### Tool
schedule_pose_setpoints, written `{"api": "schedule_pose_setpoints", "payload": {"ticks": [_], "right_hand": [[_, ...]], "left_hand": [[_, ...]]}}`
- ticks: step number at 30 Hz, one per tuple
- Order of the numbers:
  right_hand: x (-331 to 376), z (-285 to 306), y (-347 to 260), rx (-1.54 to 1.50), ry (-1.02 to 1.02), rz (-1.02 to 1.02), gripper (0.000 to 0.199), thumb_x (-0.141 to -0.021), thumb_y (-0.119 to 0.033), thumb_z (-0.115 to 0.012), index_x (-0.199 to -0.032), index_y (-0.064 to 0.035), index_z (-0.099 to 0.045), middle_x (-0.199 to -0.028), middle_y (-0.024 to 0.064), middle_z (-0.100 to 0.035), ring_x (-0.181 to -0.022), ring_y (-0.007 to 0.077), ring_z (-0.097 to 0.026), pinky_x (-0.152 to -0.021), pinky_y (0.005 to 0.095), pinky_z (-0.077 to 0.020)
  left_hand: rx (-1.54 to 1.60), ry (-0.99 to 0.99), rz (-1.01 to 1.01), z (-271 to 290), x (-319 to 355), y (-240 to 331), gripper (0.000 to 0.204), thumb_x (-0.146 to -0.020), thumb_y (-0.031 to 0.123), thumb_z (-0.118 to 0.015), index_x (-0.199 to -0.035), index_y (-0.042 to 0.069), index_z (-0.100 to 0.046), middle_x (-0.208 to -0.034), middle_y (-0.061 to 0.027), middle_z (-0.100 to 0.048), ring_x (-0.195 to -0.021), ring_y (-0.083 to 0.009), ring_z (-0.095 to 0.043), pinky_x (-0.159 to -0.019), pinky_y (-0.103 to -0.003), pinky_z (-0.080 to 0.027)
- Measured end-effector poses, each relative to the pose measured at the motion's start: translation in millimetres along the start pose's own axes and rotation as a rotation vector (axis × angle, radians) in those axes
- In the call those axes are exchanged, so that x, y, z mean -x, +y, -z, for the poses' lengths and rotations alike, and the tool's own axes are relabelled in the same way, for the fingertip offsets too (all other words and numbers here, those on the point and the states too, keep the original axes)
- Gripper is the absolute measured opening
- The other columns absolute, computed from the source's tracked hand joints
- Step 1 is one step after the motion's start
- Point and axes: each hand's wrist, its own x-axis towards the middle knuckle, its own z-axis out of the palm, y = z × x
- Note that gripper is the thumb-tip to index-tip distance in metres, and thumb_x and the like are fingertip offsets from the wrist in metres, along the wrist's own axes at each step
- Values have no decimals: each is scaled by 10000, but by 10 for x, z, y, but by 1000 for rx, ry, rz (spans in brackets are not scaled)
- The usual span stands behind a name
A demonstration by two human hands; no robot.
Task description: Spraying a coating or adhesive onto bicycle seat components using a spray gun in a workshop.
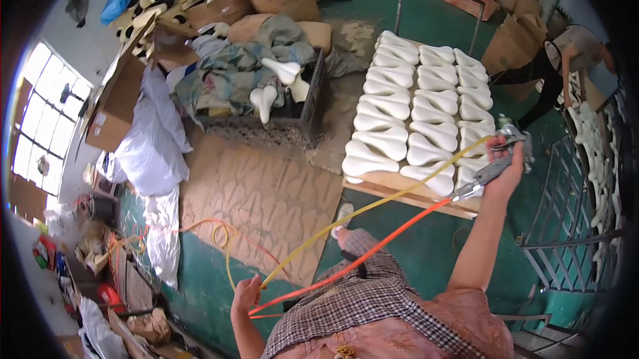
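Note:
My right hand (508, 167) is closed round the grip of a grey metal spray gun (489, 174), held out over the near right corner of the cart. A yellow hose (376, 204) and an orange hose (393, 236) run from the gun down to my left hand (246, 294). That hand is wrapped round both hoses, low in front of me. Rows of white bicycle saddle pads (434, 102) lie close together on a wooden board (379, 188) beyond the gun. The gun's nozzle is hard to make out.
Cardboard (266, 212) with saddle-shaped marks covers the floor ahead, loose hose crossing it. Behind stands a dark crate (293, 131) with cloth and two pads. A metal rack (566, 226) is at right, where a person (572, 59) bends over more pads. Clutter lines the left wall.

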Motion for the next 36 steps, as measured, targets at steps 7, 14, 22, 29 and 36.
{"api": "schedule_pose_setpoints", "payload": {"ticks": [7, 14, 22, 29, 36], "right_hand": [[-819, -488, 1031, 59, -4, -10, 262, -863, -214, -553, -1017, -3, -531, -828, 101, -596, -774, 222, -595, -758, 388, -510], [-1585, -863, 950, 178, 80, 76, 322, -882, -269, -517, -1030, 17, -524, -889, 145, -610, -787, 247, -602, -797, 403, -492], [-1922, -1337, 772, 501, 204, 218, 304, -866, -252, -568, -1030, 2, -530, -850, 89, -613, -736, 188, -601, -708, 311, -499], [-2618, -1882, 1617, 803, 70, -27, 216, -884, -233, -546, -876, -20, -580, -786, 53, -596, -695, 138, -587, -671, 269, -474], [-3702, -2684, 2263, 983, 141, -139, 197, -865, -213, -569, -874, -17, -565, -715, 35, -584, -646, 125, -564, -641, 266, -465]], "left_hand": [[-332, -281, -225, -289, -844, 1507, 453, -881, 406, -457, -895, -8, -641, -727, -115, -643, -729, -197, -614, -691, -297, -459], [-433, -371, -348, 320, -2686, 1751, 584, -870, 531, -378, -872, 14, -650, -743, -139, -644, -765, -213, -609, -703, -310, -438], [-1067, -686, -324, 202, -3724, 3301, 620, -860, 569, -362, -767, 22, -639, -614, -96, -602, -561, -201, -592, -583, -332, -467], [-752, -518, -362, -1069, -4807, 4703, 483, -783, 447, -612, -1064, 60, -546, -862, -126, -617, -809, -246, -590, -721, -351, -466], [-968, -1272, -871, -2471, -5386, 5560, 872, -643, 450, -731, -1298, 8, -362, -1305, -184, -398, -1220, -303, -374, -1025, -362, -286]]}}
